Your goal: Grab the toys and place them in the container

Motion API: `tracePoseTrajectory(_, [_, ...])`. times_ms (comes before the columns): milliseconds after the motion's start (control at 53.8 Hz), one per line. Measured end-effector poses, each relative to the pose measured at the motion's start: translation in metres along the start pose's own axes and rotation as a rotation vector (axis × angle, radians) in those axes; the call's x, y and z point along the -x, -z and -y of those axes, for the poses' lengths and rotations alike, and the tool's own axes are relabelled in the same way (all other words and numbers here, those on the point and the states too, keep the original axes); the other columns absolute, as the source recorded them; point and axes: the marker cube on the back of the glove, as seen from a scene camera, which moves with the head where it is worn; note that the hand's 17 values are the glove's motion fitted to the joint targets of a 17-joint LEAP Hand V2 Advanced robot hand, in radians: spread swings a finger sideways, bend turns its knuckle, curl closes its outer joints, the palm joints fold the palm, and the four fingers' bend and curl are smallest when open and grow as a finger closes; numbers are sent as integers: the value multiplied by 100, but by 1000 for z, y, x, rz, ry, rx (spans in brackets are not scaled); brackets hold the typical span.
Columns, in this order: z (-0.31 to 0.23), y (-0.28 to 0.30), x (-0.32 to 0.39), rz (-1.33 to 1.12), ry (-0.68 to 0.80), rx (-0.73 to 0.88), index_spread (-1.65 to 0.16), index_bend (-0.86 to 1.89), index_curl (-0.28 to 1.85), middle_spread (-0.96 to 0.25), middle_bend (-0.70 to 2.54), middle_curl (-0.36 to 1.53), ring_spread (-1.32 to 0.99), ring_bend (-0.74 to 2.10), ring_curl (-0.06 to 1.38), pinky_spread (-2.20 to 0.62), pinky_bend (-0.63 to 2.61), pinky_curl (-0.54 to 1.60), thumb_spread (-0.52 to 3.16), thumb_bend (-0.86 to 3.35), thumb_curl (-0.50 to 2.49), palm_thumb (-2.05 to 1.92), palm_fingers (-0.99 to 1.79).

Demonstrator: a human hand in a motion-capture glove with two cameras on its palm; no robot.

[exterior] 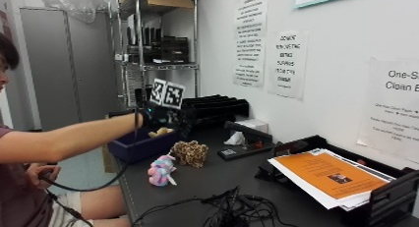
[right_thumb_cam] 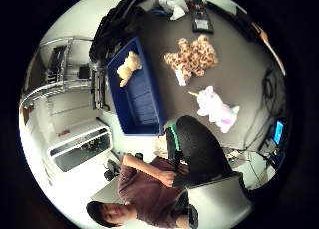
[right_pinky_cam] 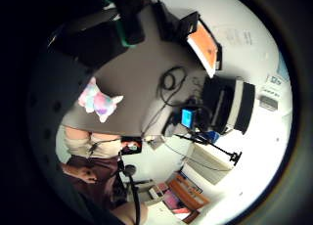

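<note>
Cables (exterior: 229, 212) nearest, your gloved right hand (exterior: 160, 116) above the counter (exterior: 209, 180), grasp unclear; unicorn toy (exterior: 161, 170) by leopard toy (exterior: 191, 153) could get knocked, missing blue container (exterior: 134, 146).

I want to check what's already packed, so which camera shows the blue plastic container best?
The thumb side palm view: it looks down into the blue plastic container, one tan plush toy inside. The outside view shows only its side wall; the little finger view misses it.
</note>
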Motion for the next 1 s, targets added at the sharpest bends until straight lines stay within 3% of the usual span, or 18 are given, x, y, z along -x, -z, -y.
tracePoseTrajectory(242, [24,-167,5,43,-90,156,-10,0,8,11,18,39,1,61,39,5,118,40,128,-4,37,0,-27])
tracePoseTrajectory(316, [29,-193,11,-18,-130,122,-10,1,8,11,18,39,0,60,39,4,117,40,125,-4,36,-2,-25])
tracePoseTrajectory(372, [34,-197,18,-60,-156,18,-9,5,9,9,23,40,-1,64,39,3,112,38,123,-3,35,-2,-13])
tracePoseTrajectory(409, [33,-196,18,-74,-157,-18,-10,13,9,4,39,45,-9,81,44,-6,106,36,122,-2,35,0,30])
tracePoseTrajectory(446, [31,-195,14,-79,-145,-23,-10,12,8,0,47,47,-15,90,42,-12,102,32,121,-2,35,0,47])
tracePoseTrajectory(521, [27,-193,6,-70,-114,-28,-11,12,10,-5,51,51,-21,99,46,-17,100,32,119,-2,35,1,42])
tracePoseTrajectory(539, [27,-193,5,-64,-104,-33,-12,15,12,-6,51,52,-23,113,53,-20,100,34,119,-2,35,1,54])
tracePoseTrajectory(669, [32,-192,-1,4,-60,-87,-16,17,12,-14,58,58,-32,132,60,-30,101,35,124,0,35,6,71])
tracePoseTrajectory(762, [38,-191,-3,29,-64,-117,-20,21,14,-21,68,65,-35,138,62,-34,103,37,130,6,38,18,89])
tracePoseTrajectory(781, [39,-190,-4,30,-68,-117,-20,19,14,-22,67,65,-36,138,63,-35,101,37,130,3,36,13,81])
tracePoseTrajectory(855, [43,-184,-8,39,-78,-102,-22,23,15,-26,72,70,-36,141,65,-37,109,40,125,15,46,38,98])
tracePoseTrajectory(1004, [47,-138,-11,145,-89,-127,-29,49,22,-30,91,84,-37,139,67,-38,108,45,107,17,57,52,114])
